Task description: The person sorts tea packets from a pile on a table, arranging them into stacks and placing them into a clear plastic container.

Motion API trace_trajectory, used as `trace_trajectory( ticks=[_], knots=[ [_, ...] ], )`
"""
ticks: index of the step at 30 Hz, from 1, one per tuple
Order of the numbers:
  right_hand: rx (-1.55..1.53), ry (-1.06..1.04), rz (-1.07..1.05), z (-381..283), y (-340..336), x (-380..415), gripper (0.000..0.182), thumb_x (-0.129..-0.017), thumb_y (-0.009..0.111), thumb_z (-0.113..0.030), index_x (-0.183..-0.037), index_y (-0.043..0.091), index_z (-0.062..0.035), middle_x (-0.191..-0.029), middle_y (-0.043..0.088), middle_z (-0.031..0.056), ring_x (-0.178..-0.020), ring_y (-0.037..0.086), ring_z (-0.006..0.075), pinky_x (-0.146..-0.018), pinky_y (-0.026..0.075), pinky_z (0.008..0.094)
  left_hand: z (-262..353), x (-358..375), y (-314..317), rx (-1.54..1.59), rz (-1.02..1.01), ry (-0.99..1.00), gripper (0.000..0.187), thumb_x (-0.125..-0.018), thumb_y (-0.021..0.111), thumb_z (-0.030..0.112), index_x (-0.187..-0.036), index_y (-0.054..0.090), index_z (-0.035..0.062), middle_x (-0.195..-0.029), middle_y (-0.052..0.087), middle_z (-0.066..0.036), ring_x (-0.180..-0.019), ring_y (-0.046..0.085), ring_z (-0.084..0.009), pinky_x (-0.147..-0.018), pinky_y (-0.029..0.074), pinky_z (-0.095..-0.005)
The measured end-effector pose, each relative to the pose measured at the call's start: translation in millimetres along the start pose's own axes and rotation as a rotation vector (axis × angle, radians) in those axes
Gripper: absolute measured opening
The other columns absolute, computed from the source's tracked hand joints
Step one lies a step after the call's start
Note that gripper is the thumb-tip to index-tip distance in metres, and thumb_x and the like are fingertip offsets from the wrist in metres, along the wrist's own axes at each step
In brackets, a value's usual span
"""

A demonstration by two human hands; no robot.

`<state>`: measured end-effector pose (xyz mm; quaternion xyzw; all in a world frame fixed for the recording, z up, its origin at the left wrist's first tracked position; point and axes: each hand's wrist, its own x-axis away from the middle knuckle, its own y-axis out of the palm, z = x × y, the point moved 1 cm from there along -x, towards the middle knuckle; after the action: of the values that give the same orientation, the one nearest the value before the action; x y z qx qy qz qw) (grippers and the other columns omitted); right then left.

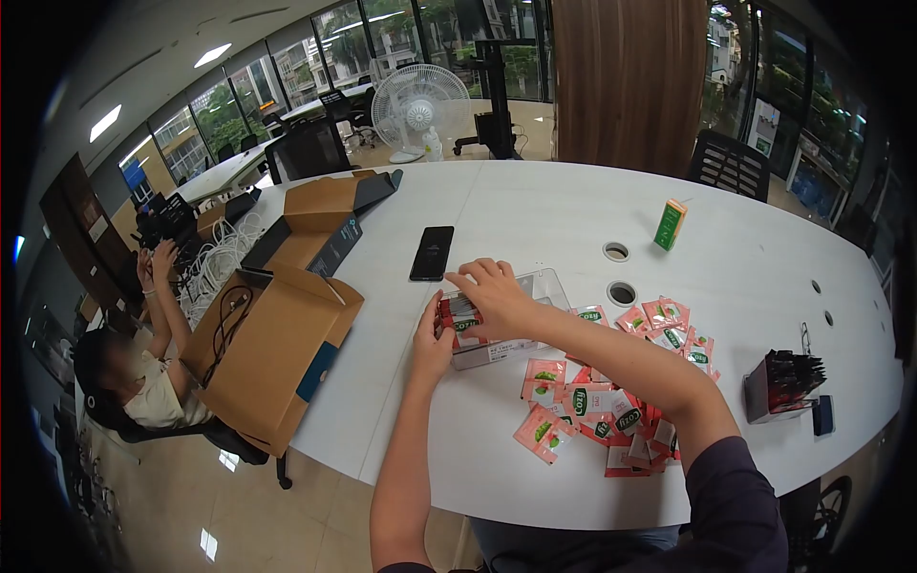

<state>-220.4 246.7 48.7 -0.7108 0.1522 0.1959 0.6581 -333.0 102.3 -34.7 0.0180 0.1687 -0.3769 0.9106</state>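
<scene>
A clear plastic box (504, 351) lies on the white table in front of me. At its left end stands a tight row of red and pink "Cozy" sachets (463, 315). My left hand (433, 342) is closed around the left side of this row, thumb toward me. From the right, my right hand (499, 298) reaches across the box, its bent fingers gripping the sachets from above. Its palm hides part of the box. Loose pink sachets (586, 401) are heaped beside the box, partly under my right forearm.
A black phone (433, 253) lies beyond my hands. Open cardboard boxes (272, 353) and white cables (224, 263) are at left, near a seated person (153, 382). To the right are a green-orange carton (671, 224), a holder of dark packets (781, 387) and round table holes (622, 293).
</scene>
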Motion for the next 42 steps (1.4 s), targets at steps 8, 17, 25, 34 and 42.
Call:
trace_trajectory(
  ticks=[8,17,25,34,42],
  knots=[
    [-0.175,0.336,-0.230,-12,-27,27,0.031,-0.087,0.072,-0.032,-0.098,0.068,-0.0025,-0.093,0.069,0.0205,-0.091,0.067,0.0382,-0.080,0.053,0.0426,5,1,1,0.036,-0.009,-0.052,0.066,-0.089,0.048,-0.008,-0.153,0.038,0.0058,-0.128,0.059,-0.012,-0.109,0.060,-0.0155,-0.093,0.050,-0.0280],
    [-0.189,0.319,-0.318,-3,28,31,0.060,-0.098,0.053,-0.052,-0.104,0.067,0.0061,-0.091,0.070,0.0232,-0.092,0.067,0.0434,-0.091,0.048,0.0554,4,3,2,0.055,0.038,-0.016,0.062,-0.090,0.053,-0.005,-0.150,0.043,0.0053,-0.129,0.061,-0.014,-0.112,0.062,-0.0191,-0.096,0.050,-0.0313],
    [-0.293,0.188,-0.410,-41,-35,33,0.051,-0.096,0.058,-0.049,-0.108,0.072,-0.0020,-0.088,0.072,0.0159,-0.091,0.069,0.0369,-0.086,0.052,0.0481,4,3,1,-0.006,0.049,-0.019,0.062,-0.090,0.054,-0.004,-0.150,0.044,0.0067,-0.128,0.061,-0.015,-0.112,0.062,-0.0202,-0.097,0.050,-0.0324],
    [-0.591,0.035,-0.538,-15,5,22,0.053,-0.089,0.071,-0.039,-0.121,0.065,0.0015,-0.112,0.069,0.0219,-0.106,0.066,0.0371,-0.092,0.052,0.0423,11,6,-1,-0.047,0.029,0.015,0.057,-0.095,0.054,0.004,-0.151,0.043,0.0085,-0.126,0.061,-0.014,-0.108,0.059,-0.0183,-0.091,0.050,-0.0314],
    [-0.436,0.192,-0.234,-7,-134,110,0.030,-0.089,0.069,-0.020,-0.111,0.068,0.0009,-0.108,0.069,0.0167,-0.101,0.067,0.0327,-0.089,0.053,0.0407,9,6,-8,-0.146,0.102,0.089,0.057,-0.096,0.055,0.018,-0.150,0.041,0.0041,-0.148,0.045,-0.018,-0.131,0.048,-0.0286,-0.110,0.038,-0.0383]
  ],
)
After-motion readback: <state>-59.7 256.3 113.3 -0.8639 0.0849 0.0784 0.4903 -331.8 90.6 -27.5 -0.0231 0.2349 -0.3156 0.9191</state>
